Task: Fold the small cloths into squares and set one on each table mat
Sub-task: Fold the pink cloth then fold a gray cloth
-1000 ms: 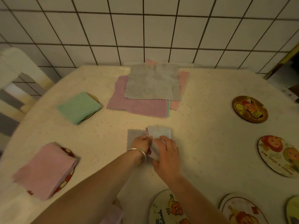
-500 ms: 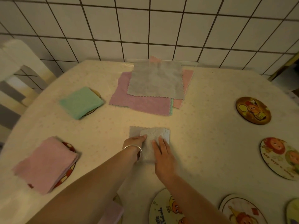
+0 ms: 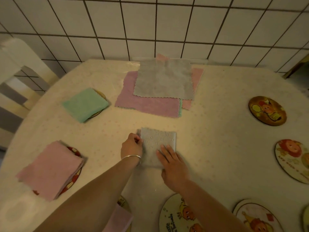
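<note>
- Far left, a white chair [image 3: 18, 67] stands at the table [image 3: 225, 101].
- Two folded cloths are already set on mats on the left: a pink one [image 3: 50, 169] near, a green one [image 3: 85, 104] farther back.
- A third pink folded cloth [image 3: 118, 220] sits on a mat at the near edge.
- At the centre, the left hand [image 3: 132, 146], fingers curled, pinches the left edge of the grey folded cloth [image 3: 157, 144].
- The right hand [image 3: 172, 166] lies flat, fingers straight, pressing its near right corner.
- Beyond, a loose pile of cloths [image 3: 158, 91], grey on top.
- On the right, five bare mats [image 3: 267, 111] show, some cut off by the frame.
</note>
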